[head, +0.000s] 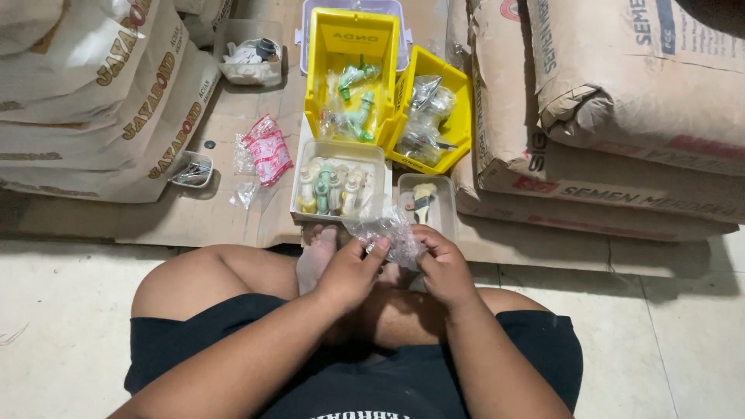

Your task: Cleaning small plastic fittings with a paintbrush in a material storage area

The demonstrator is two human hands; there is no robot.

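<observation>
Both hands grip a clear plastic bag over the lap.
The left hand (351, 268) and right hand (442, 264) pinch the crinkled bag (386, 231), fingers closed on it, just beside the white tray (339, 149) at the cardboard's (194, 221) near edge.

Flattened cardboard (233, 209) over tiled floor (683, 341) — on it two yellow bins (351, 46), white tray (339, 151), small clear tray (442, 203), red packet (268, 151), stacked sacks (590, 101) either side

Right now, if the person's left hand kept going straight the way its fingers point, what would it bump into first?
The left hand already grips the crinkled clear plastic bag. Past that, probably the small clear tray holding a yellow-and-white part, though depth is unclear.
</observation>
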